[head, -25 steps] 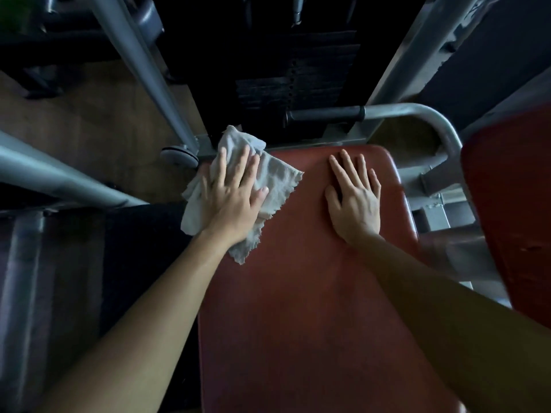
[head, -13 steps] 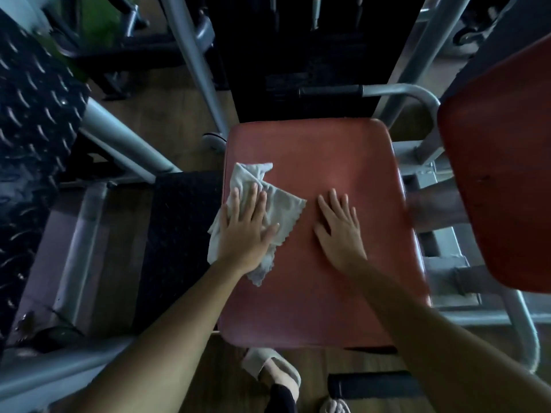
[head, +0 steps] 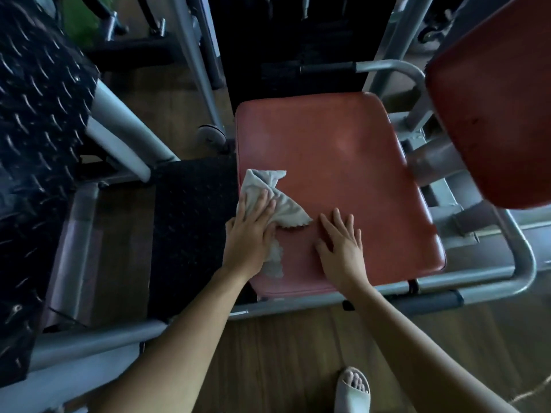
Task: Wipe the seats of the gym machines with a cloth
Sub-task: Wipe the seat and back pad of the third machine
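Seat [head: 343, 162], red and padded, sits inside grey frame tubing [head: 525, 254]. Its far half and right side lie bare, so there is room to sweep that way. The cloth [head: 269, 190] lies crumpled along the seat's left edge, towards the front corner, pinned under the left hand [head: 250, 234], whose fingers are flat and pressing to wipe. The right hand [head: 343, 248] lies flat beside it, grasping nothing, probably as a brace.
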{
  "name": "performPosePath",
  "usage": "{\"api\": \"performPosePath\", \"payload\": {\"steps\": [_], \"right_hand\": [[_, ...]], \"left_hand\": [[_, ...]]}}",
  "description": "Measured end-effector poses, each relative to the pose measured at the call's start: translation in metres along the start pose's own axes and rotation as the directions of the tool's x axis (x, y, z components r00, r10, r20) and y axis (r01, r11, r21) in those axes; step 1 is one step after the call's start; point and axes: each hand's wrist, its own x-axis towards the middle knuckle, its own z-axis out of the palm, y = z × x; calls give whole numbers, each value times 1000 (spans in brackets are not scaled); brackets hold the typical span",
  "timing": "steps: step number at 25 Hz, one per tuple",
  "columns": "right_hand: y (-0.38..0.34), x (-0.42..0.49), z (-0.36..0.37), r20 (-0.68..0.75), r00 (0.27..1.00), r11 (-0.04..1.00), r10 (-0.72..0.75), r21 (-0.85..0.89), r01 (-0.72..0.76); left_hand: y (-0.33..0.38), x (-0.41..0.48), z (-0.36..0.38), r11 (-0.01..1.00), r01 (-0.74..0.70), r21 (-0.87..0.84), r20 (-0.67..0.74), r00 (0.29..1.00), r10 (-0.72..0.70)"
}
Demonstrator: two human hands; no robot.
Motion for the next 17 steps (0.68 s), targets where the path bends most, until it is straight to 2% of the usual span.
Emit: {"api": "performPosePath", "payload": {"steps": [2, 4, 8, 10, 13, 15, 17], "right_hand": [[-8, -4, 9, -44, 998, 999, 35, -31, -36], [-15, -4, 17, -86, 994, 993, 66, -91, -74], [-21, -3, 28, -147, 985, 977, 92, -180, -118], [-18, -6, 33, -193, 979, 973, 71, -203, -111], [-13, -8, 47, -299, 954, 952, -6, -293, -86], [-12, -10, 51, -356, 934, 954, -17, -286, -92], [-12, -10, 52, -367, 930, 954, -34, -289, -79]], "left_hand": [[-12, 3, -9, 966, -70, -250, -93, 995, 48], [-25, 4, -25, 918, -102, -382, -201, 979, 25], [-43, -9, -55, 797, 49, -602, -216, 951, -222], [-49, -12, -57, 669, 91, -738, -169, 934, -314], [-53, -15, -53, 380, 87, -921, -58, 934, -352], [-51, -16, -49, 190, 119, -975, 55, 949, -312], [-54, -23, -49, 66, 164, -984, 128, 918, -375]]}}
